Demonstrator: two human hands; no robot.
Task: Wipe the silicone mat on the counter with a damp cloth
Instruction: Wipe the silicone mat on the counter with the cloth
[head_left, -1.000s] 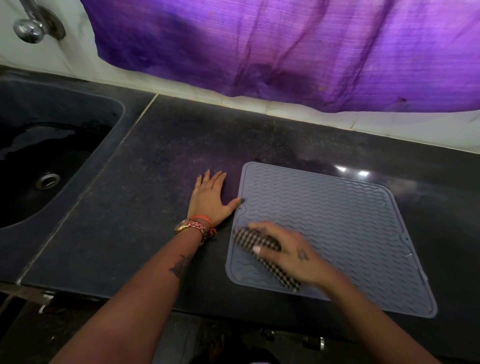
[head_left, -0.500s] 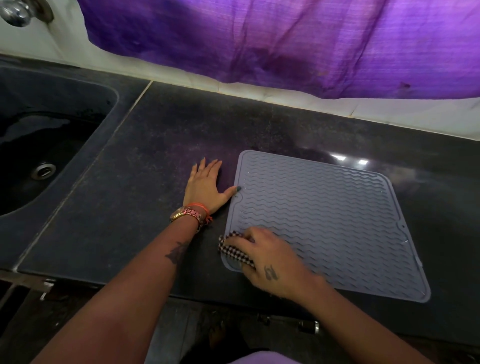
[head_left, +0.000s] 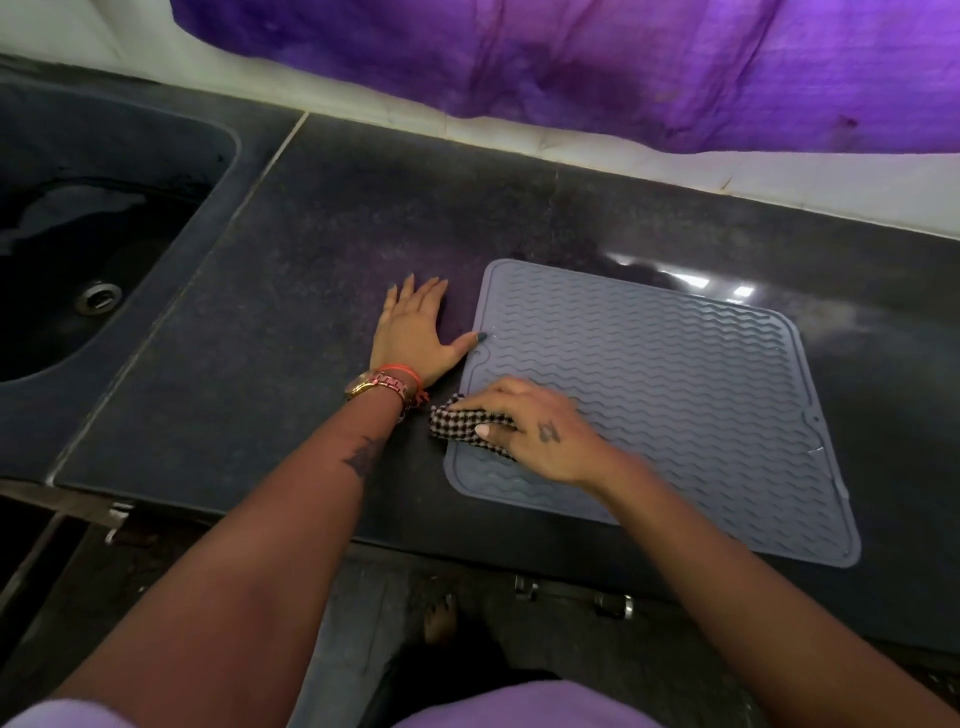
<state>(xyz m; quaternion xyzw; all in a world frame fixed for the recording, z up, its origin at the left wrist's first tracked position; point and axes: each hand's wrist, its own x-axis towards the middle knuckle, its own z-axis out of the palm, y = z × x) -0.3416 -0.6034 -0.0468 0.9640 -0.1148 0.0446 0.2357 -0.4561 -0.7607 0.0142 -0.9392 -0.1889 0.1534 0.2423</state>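
mat (head_left: 675, 395) lies flat on table (head_left: 291, 332), soft, floppy, likely slides. left hand (head_left: 410, 332) fingers spread flat, thumb pinning its edge. right hand (head_left: 535, 431) fingers clamped on limp cloth (head_left: 457, 423) at mat's near-left edge.

The left hand (head_left: 413, 332) has a gold watch (head_left: 371, 387) and orange thread bracelet (head_left: 402, 371) beside it; both arms bare, tattooed.

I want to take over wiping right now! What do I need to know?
Right hand: pressing the checkered cloth on the mat's near-left edge.
Left hand: flat on the counter beside the mat, thumb touching its left edge to steady it.
Done: can't tell which parts are already wiped.
Left: probably sweep the cloth across the rest of the mat, toward the far and right side.
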